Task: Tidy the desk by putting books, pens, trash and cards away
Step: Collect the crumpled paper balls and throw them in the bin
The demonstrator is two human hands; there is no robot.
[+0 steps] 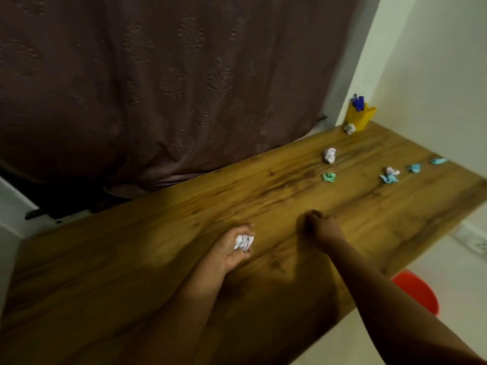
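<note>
Nearest the camera, two bare forearms reach out over the wooden worktop. The left hand lies palm up just above the wood, its fingers curled round a crumpled white paper ball with dark marks on it. To its right and slightly farther out, the right hand is turned knuckles up with its fingers curled in tight; nothing shows in it, though the palm side is hidden.

Below the worktop's right edge, beside the right forearm, part of a red bin shows on the pale floor, and a white wall socket sits on the wall beyond it.

Farther along the worktop, well apart from both hands, loose scraps lie scattered. A green paper wad sits nearest, with a white paper wad just behind it. To their right, a light blue scrap touches a small white-and-pink wad, and two more blue scraps trail toward the right edge, the last one close to it.

At the far corner, against the cream wall, a yellow pen holder stands upright with blue pens in it, and another small white wad lies touching its base. A dark brown patterned curtain hangs behind the worktop's long far edge.
</note>
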